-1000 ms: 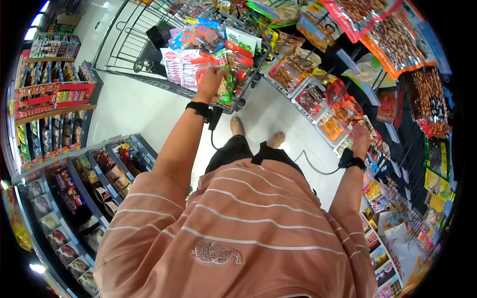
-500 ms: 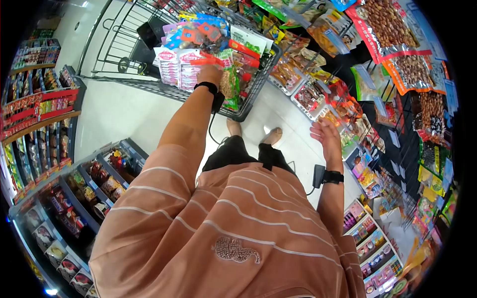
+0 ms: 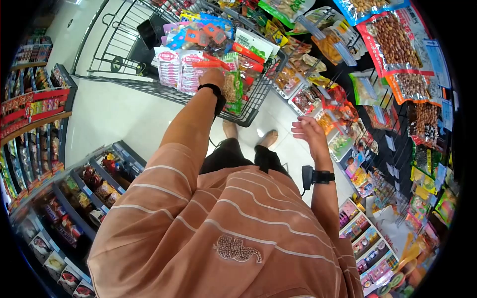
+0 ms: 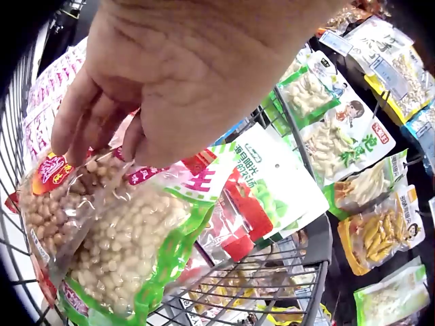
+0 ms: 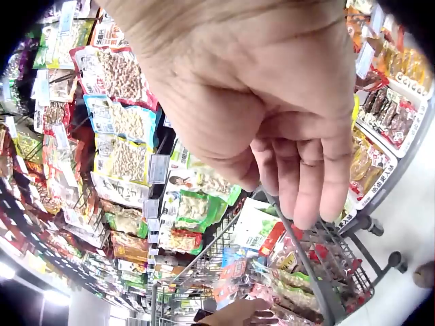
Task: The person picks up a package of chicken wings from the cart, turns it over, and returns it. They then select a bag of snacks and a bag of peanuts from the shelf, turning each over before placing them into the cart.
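My left hand is over the shopping cart, at the top of a clear bag of brown peanuts with a red label. Its fingers curl at the bag's upper edge and pinch it, the thumb partly hidden. Against that bag leans a green-edged bag of pale peanuts. Pink-and-white packets and a blue-and-orange bag lie beside them in the cart. My right hand hangs in the air between my body and the snack rack, fingers loosely bent, holding nothing.
Hanging nut bags and price tags on pegs line the right side. Snack trays stand low beside the cart. Shelving bins are at the left, with pale floor between. A dark object sits in the cart's far end.
My right hand has drawn back from the rack at the right toward the front of my body. My left hand stays at the peanut bag in the cart, lower among the packets.
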`<state>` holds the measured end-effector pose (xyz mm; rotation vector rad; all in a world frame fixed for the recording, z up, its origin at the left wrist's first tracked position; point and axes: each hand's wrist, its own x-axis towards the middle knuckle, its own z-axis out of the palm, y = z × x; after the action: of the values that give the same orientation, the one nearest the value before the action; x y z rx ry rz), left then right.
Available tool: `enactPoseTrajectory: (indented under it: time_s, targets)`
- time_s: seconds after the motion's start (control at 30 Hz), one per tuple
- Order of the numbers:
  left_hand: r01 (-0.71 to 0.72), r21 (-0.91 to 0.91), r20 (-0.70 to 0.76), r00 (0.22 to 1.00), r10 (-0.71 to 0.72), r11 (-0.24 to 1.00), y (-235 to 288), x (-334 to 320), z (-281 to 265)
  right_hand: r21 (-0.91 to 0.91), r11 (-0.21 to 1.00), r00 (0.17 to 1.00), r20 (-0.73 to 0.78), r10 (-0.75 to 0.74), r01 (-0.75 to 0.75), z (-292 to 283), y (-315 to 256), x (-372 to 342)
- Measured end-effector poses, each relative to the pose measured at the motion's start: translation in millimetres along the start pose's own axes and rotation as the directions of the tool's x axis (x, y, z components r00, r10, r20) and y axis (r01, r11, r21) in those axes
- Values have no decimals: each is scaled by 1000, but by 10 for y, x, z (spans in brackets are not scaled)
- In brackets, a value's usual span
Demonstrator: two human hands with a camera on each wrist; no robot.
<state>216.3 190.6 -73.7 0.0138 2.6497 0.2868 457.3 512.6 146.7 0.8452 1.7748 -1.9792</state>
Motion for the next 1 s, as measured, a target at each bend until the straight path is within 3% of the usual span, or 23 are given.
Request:
enactPoseTrajectory:
  time_s: [0.07, 0.17, 0.27, 0.3, 0.4, 0.43, 0.5, 0.6, 0.63, 0.7, 0.77, 0.87, 0.93, 1.0]
  targets:
    - [-50, 25, 93, 995, 48, 998, 83, -100, -248, -20, 1000, 1000, 9, 13, -13, 78, -27, 3]
    - [-80, 21, 107, 991, 78, 997, 15, -68, -193, -43, 999, 999, 31, 14, -13, 189, -66, -3]
    - [-13, -35, 126, 992, 17, 999, 105, -417, -567, -82, 997, 997, 80, -5, 11, 319, -127, 34]
    - [-35, -41, 53, 998, 37, 999, 91, -497, -598, -98, 995, 995, 104, -10, 20, 365, -145, 64]
    - [-122, -38, 54, 991, 124, 992, 39, -761, -920, -142, 988, 983, 180, -35, 61, 519, -189, 181]
    - [-326, 73, -4, 945, 327, 942, -132, -707, -836, -153, 984, 976, 210, -55, 89, 588, -199, 224]
    - [-299, 33, -116, 947, 301, 954, -179, -797, -904, -191, 976, 961, 273, -53, 108, 777, -311, 299]
    - [-298, -166, -214, 941, 261, 940, -128, -1108, -1240, -270, 884, 893, 354, -276, 381, 1140, -350, 403]
    - [-279, -259, -238, 946, 219, 925, 24, -1331, -1498, -288, 893, 900, 372, -228, 345, 1249, -382, 455]
    - [-234, -419, -191, 967, 166, 877, 260, -1635, -1849, -380, 788, 857, 389, -338, 484, 1481, -423, 485]
    - [-275, -440, -224, 956, 192, 855, 373, -1753, -1910, -444, 670, 800, 411, -438, 595, 1633, -425, 546]
    - [-350, -490, -247, 934, 258, 798, 533, -1872, -1985, -601, 562, 817, 338, -467, 569, 1775, -487, 442]
    - [-397, -555, -239, 918, 316, 731, 650, -1968, -2071, -603, 588, 831, 269, -487, 540, 1782, -428, 413]
    - [-416, -525, -243, 909, 337, 742, 772, -2052, -2075, -597, 629, 850, 195, -489, 498, 1760, -429, 326]
